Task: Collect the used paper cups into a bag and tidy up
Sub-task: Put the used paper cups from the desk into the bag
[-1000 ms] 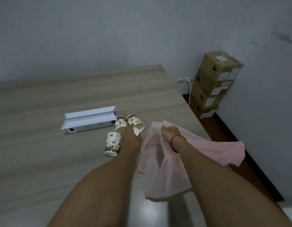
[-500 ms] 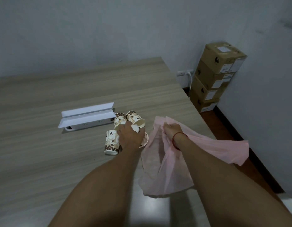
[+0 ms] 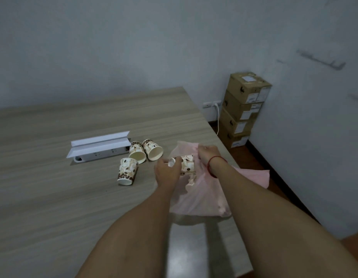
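Now my left hand (image 3: 167, 172) grips a paper cup (image 3: 187, 163); at two o'clock my right hand (image 3: 209, 154) pinches the pink bag (image 3: 202, 197)

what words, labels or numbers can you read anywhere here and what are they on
Nothing in this view can be read.
On the stacked cardboard boxes: white labels with print, too small and blurred to read.
On the paper cups: only a coffee-bean pattern, no legible words.
On the white socket box set in the table: no legible marking.
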